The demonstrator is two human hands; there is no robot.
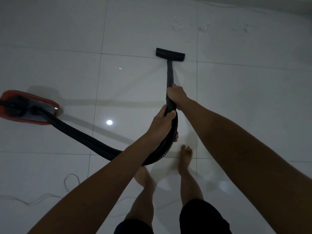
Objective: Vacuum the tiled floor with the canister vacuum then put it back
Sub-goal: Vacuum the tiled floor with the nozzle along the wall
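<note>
both hands, right hand (pixel 176 97) above left hand (pixel 162 125), clamped on the wand (pixel 169 76): keep the floor head (pixel 170 54) flat toward debris (pixel 177 27) at upper right.

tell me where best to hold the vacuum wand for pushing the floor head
Hold the wand at its near upper end, coming from above, as the right hand does. The left hand grips below it, where the ribbed hose joins. The straight tube runs directly to the floor head, so pushes carry through.

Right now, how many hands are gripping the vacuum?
2. The right hand grips the wand; the left hand grips lower down, where the hose begins.
</note>
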